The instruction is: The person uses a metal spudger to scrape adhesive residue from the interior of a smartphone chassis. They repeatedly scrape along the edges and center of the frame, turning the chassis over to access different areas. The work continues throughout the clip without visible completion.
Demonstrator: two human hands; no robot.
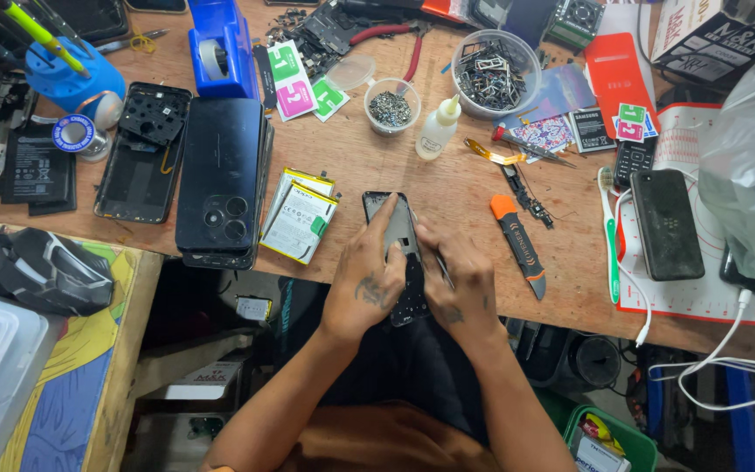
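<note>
Down in the head view, the left hand (367, 281) grips an opened phone frame (398, 249) at the counter (447, 183) edge, while the right hand (460, 284) pinches a thin metal tool (441, 267) against it. An orange-tipped pry tool (519, 245) lies just right.

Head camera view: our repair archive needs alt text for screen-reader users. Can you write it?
Seen from above, a person's left hand steadies an opened phone at the edge of a wooden workbench while the right hand works a thin metal tool into it. Phone batteries, an orange-handled pry tool and tubs of small parts lie around.
</note>
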